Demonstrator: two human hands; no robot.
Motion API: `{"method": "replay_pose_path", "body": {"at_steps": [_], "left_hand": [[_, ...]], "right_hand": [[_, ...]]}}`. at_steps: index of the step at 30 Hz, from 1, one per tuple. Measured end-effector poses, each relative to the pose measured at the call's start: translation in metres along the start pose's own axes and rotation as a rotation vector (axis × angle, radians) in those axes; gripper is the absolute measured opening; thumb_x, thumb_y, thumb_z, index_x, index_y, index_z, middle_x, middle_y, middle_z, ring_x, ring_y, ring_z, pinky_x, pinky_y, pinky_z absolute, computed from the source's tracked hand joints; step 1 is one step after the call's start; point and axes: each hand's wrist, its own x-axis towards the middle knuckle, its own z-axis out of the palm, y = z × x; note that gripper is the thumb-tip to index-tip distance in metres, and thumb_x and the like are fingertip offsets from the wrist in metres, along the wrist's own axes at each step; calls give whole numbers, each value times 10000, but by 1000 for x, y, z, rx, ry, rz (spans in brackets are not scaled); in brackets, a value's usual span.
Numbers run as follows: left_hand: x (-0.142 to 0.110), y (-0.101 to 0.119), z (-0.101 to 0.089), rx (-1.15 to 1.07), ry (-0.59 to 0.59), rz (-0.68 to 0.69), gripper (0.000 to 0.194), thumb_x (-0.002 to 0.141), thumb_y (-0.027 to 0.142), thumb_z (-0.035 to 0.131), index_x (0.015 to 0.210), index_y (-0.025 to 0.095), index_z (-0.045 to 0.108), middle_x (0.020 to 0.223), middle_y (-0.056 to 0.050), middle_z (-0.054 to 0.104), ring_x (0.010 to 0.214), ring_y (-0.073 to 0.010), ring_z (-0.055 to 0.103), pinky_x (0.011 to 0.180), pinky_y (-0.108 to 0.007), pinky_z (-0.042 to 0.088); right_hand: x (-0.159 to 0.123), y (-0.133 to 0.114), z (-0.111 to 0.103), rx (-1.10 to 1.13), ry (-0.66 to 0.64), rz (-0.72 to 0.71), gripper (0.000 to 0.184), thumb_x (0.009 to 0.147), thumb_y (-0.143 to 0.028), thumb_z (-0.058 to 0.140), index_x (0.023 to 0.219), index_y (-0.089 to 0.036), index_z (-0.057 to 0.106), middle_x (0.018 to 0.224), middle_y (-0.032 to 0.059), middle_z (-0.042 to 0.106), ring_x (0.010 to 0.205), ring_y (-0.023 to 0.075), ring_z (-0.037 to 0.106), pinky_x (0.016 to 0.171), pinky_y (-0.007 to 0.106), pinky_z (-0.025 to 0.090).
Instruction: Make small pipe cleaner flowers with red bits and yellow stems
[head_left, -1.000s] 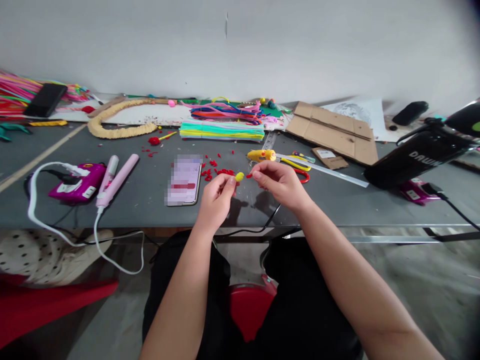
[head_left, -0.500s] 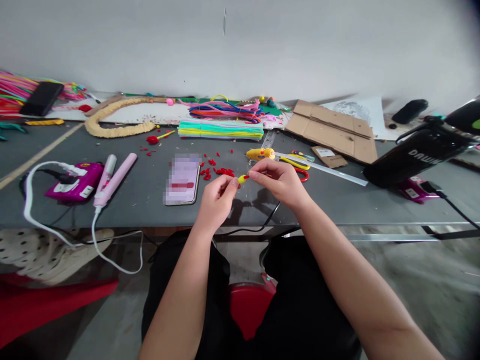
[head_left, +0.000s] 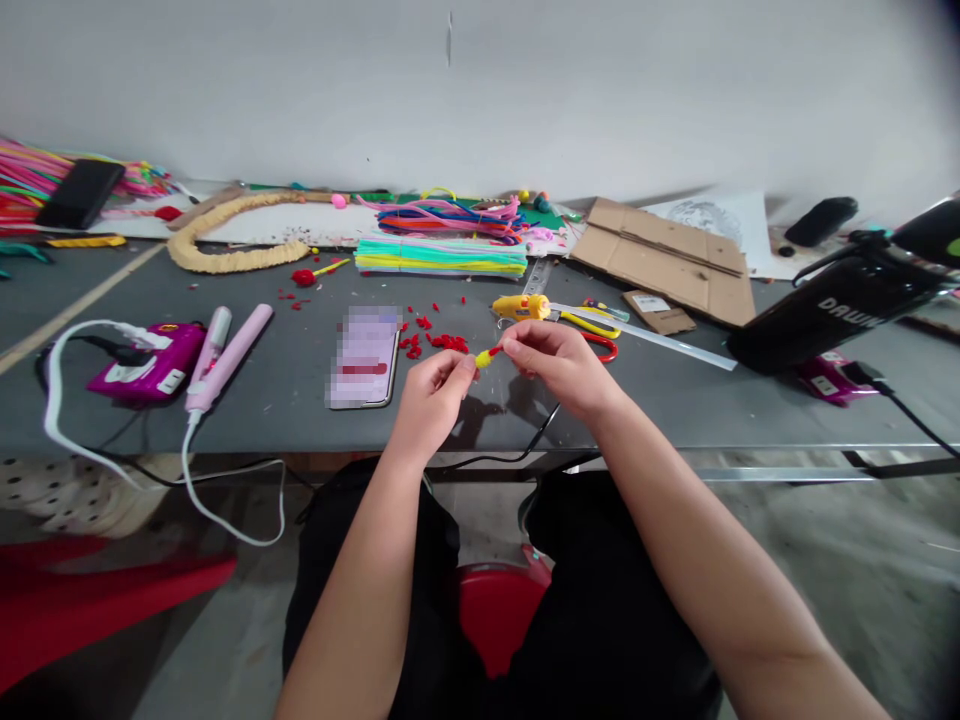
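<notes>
Between thumb and finger, my left hand (head_left: 433,402) pinches a small yellow fuzzy piece (head_left: 484,358), perhaps pipe cleaner. A short red fuzzy piece (head_left: 495,350) meets its right end, and the fingertips of my right hand (head_left: 561,368) are closed on it. Whether the two pieces are joined is too small to tell. Small red bits (head_left: 448,343) lie on the grey table just behind my left hand. A yellow glue gun (head_left: 521,306) with a long clear stick lies beyond my right hand, partly over scissors with red and yellow handles (head_left: 604,346).
A phone (head_left: 365,358) lies left of my hands, near a pink hair straightener (head_left: 229,358) and a purple power strip (head_left: 154,362). Bundled pipe cleaners (head_left: 441,258) and a red flower-like piece (head_left: 304,277) are behind. Cardboard (head_left: 667,255) and a black bottle (head_left: 825,310) stand right.
My right hand has shifted slightly right, and more of the red piece shows between the hands. My left hand keeps its pinch on the yellow piece.
</notes>
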Motion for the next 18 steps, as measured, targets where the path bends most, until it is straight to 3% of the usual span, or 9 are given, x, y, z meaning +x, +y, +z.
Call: {"method": "replay_pose_path", "body": {"at_steps": [9, 18], "left_hand": [[-1, -1, 0, -9, 6, -13, 316, 902, 427, 607, 698, 187, 581, 626, 19, 446, 610, -126, 420, 581, -280, 312], [-1, 2, -1, -37, -28, -24, 335, 903, 421, 607, 673, 187, 541, 609, 25, 420, 613, -122, 416, 565, -275, 288]], "right_hand": [[-1, -5, 4, -146, 34, 26, 345, 819, -491, 734, 865, -152, 685, 741, -4, 589, 635, 95, 436, 587, 255, 351], [-2, -9, 4, -143, 25, 79, 370, 780, -491, 769, 860, -135, 704, 713, -8, 588, 617, 86, 433, 568, 259, 326]]}}
